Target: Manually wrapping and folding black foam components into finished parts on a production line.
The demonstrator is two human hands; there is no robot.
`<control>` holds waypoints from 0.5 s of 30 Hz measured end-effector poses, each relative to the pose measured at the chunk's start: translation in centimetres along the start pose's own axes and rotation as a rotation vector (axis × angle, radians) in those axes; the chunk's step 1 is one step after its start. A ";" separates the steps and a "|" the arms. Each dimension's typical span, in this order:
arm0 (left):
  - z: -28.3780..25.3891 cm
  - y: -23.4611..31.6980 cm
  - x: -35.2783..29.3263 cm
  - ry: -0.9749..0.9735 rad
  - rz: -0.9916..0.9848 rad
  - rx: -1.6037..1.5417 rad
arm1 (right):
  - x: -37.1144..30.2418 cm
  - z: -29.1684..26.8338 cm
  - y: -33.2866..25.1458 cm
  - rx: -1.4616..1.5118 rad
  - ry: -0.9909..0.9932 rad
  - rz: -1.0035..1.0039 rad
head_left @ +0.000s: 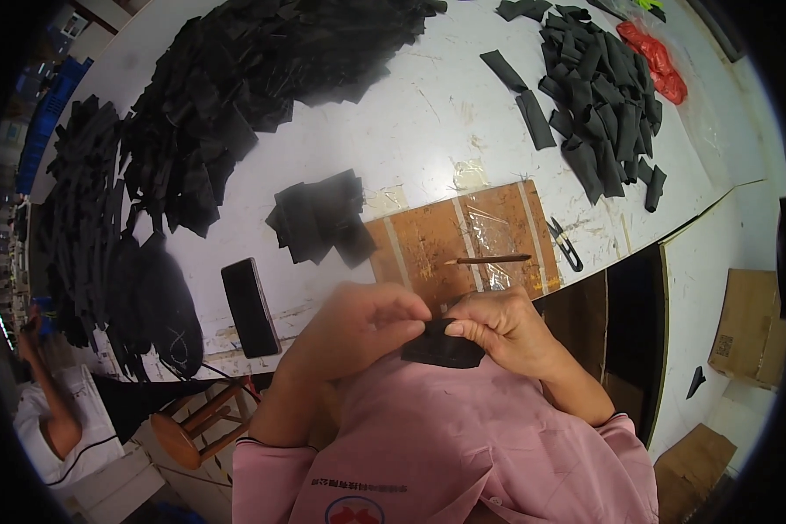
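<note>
Black fabric piece (443,349) over white worktable (428,113)

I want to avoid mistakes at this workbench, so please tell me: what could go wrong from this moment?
1. The small black fabric piece is pinched by the left hand and right hand over the lap, off the white table; it might drop to the floor.
2. The thin brown pointed stick and the small black snips lie just beyond the hands; a reach could catch them.
</note>
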State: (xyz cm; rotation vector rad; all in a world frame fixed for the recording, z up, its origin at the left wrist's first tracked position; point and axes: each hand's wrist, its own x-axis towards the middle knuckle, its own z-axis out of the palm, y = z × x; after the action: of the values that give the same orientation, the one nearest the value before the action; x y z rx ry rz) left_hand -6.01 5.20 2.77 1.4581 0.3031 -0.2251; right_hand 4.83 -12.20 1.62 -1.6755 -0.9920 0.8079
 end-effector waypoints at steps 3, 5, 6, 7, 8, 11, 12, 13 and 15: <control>0.0 0.1 0.0 -0.009 0.072 0.282 | 0.1 -0.2 0.2 -0.025 -0.058 -0.002; 0.1 0.0 0.0 -0.017 0.106 0.424 | 0.3 -0.2 0.3 -0.025 -0.092 0.019; 0.2 -0.3 -0.1 -0.019 0.143 0.476 | 0.4 -0.2 0.4 -0.009 -0.129 0.031; 0.3 -0.5 -0.2 -0.020 0.179 0.529 | 0.5 0.0 0.5 0.007 -0.167 0.043; 0.4 -0.5 -0.2 -0.030 0.180 0.528 | 0.5 0.1 0.8 0.007 -0.160 0.048; 1.1 -1.1 -0.9 0.090 0.214 0.518 | 0.8 1.1 1.4 -0.121 -0.126 0.000; 1.4 -1.8 -1.3 0.270 0.125 0.408 | 1.1 1.9 1.3 -0.364 0.126 -0.175; 1.8 -2.4 -1.6 0.447 0.036 0.294 | 1.1 2.5 1.1 -0.603 0.383 -0.350; 2.3 -3.3 -1.7 0.567 0.057 0.221 | 0.3 3.0 -0.2 -0.566 0.373 -0.366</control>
State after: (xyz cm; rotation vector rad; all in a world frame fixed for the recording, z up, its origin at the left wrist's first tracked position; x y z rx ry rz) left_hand -8.52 2.50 0.49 1.7310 0.7105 0.2166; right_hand 2.28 -10.65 0.89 -1.9328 -1.2764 -0.0454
